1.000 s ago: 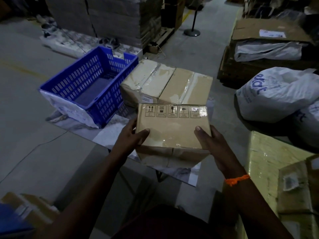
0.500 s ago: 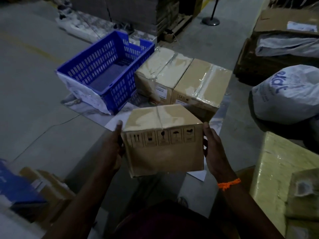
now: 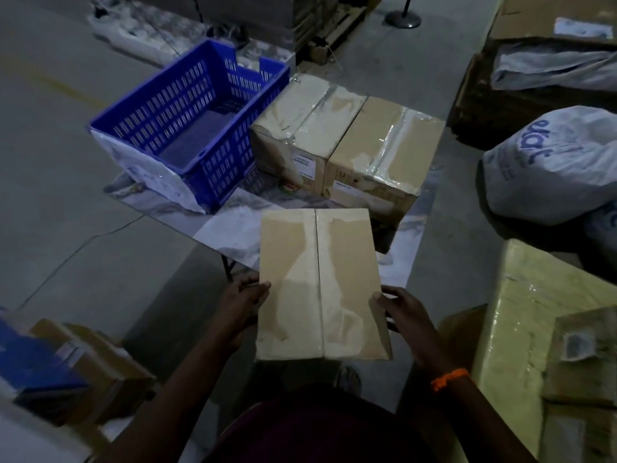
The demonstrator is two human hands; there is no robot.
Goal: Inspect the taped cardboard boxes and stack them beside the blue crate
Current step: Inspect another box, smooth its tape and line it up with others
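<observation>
Two hands grip one taped box [image 3: 320, 285]: L hand [image 3: 240, 312] & R hand [image 3: 404, 319] on its sides, seam facing up, prob. to check tape. It's held near two boxes [image 3: 347, 138] beside the blue crate [image 3: 227, 162].

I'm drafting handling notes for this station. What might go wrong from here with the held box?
The left hand and right hand grip the held box only at its near end, so its far end might dip or slip. In dim light, flaws along its taped seam may be missed.
</observation>
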